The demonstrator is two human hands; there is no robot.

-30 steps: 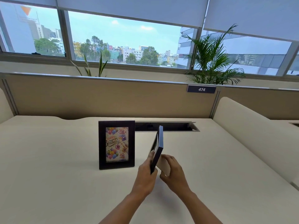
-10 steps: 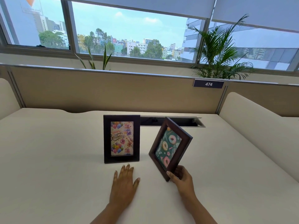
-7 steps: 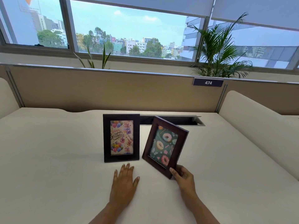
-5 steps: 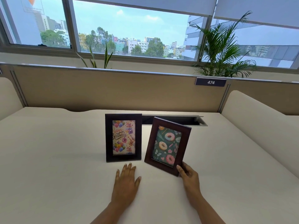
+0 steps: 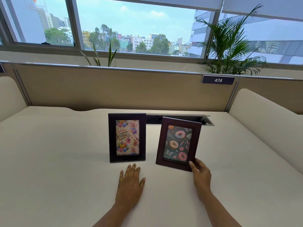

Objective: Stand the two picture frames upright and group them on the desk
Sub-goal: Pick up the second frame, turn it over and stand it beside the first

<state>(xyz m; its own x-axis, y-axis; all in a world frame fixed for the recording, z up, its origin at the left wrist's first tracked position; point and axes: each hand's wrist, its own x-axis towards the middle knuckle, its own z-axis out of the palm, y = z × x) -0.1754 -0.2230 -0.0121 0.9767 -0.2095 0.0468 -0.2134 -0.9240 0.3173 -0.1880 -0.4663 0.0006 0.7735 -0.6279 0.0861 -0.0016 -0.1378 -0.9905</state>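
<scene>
**Both frames up, right one held at its corner**

- The birthday frame (image 5: pixel 127 137) is stood upright on the desk (image 5: pixel 57 161), near the middle, with its picture faced toward the near edge. It is touched by nothing.
- The donut frame (image 5: pixel 178 144) is placed just to its right, with a narrow strip of bare desk between the two. It is tipped slightly, top edge sloped down to the right. Whether its bottom edge is fully seated on the desk cannot be told.
- The right hand (image 5: pixel 200 173) is clamped on the donut frame's lower right corner: the thumb is laid on the front and the fingers are curled behind.
- The left hand (image 5: pixel 130 184) is laid flat on the desk, palm down, fingers straight and slightly spread, nothing held. It is placed just near of the birthday frame, not touching it.
- The hands are kept apart, one in front of each frame.
- A cable slot (image 5: pixel 180 119) is cut into the desk just behind the frames.
- A partition (image 5: pixel 114 89) with a number plate (image 5: pixel 218 80) marked 474 is set at the far edge. A palm (image 5: pixel 229 46) is seen behind it, far right.
</scene>
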